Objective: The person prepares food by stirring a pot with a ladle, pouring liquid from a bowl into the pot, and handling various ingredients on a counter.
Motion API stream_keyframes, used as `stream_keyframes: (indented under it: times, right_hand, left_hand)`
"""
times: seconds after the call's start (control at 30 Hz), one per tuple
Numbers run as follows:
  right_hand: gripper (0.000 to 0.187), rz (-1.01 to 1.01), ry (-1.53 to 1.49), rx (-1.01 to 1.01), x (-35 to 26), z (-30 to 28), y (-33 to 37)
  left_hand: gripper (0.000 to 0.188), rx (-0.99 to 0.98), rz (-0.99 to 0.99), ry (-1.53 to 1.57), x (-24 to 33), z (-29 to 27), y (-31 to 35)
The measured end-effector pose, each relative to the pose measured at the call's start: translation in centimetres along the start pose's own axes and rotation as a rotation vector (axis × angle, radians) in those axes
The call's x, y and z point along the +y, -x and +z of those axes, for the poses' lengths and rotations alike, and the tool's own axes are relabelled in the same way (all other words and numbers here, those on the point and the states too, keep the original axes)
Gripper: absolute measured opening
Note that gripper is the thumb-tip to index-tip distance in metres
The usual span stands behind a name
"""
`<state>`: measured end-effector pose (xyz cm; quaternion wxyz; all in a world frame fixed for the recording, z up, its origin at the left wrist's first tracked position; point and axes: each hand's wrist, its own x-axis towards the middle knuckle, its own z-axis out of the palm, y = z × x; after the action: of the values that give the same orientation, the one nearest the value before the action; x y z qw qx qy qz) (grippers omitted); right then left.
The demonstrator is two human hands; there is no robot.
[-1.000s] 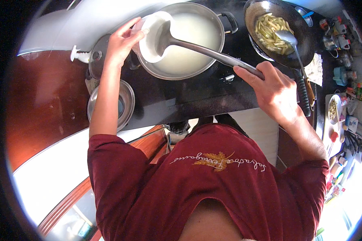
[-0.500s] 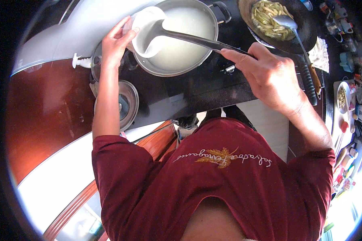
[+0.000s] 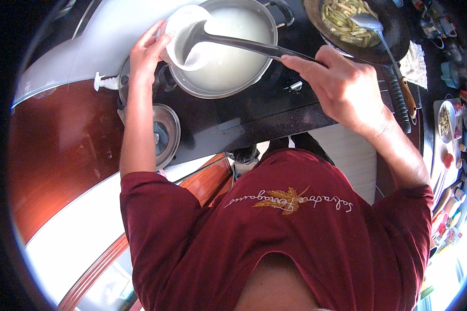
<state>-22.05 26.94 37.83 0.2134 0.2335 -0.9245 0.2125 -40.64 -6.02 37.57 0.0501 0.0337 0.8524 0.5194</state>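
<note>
My left hand (image 3: 145, 58) grips a white bowl (image 3: 180, 23) by its left side, fingers and thumb closed on it. The bowl is over the left part of a wide metal pot (image 3: 214, 95) of cloudy whitish liquid. My right hand (image 3: 347, 90) is wrapped round the long dark handle of a ladle (image 3: 249, 46), near its end. The ladle's head lies tilted inside the bowl's rim; I cannot tell how much liquid is in either.
At the right, a dark wok (image 3: 394, 36) holds pale green vegetable strips, with a metal spatula (image 3: 367, 21) resting in it. A round metal lid (image 3: 172, 124) lies left of the dark stove (image 3: 228, 124). A white spray bottle (image 3: 105, 82) and an oval dish (image 3: 444, 124) stand farther out.
The view has shifted slightly, so the pot and wok sit a little farther left. Both hands keep their grips, and the ladle stays in the bowl.
</note>
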Motion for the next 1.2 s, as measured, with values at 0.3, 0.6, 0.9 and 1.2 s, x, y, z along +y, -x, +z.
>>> stream_keyframes:
  times: [0.3,0.6,0.9,1.2]
  right_hand:
    - [0.035,0.105,-0.110,-0.031,0.5,-2.3,0.7]
    - [0.032,-0.044,0.060,0.063,0.4,1.2,0.1]
    - [0.022,-0.024,0.063,-0.034,0.8,-1.4,-1.3]
    - [0.028,-0.081,0.116,-0.042,-0.6,-0.4,-2.6]
  left_hand:
    - [0.053,0.056,-0.078,-0.085,0.3,-0.2,0.3]
    - [0.058,0.026,-0.092,0.025,-0.5,-0.6,0.6]
    - [0.053,-0.084,-0.080,-0.108,1.2,0.4,1.4]
    - [0.051,-0.199,0.000,-0.224,0.5,0.8,-0.9]
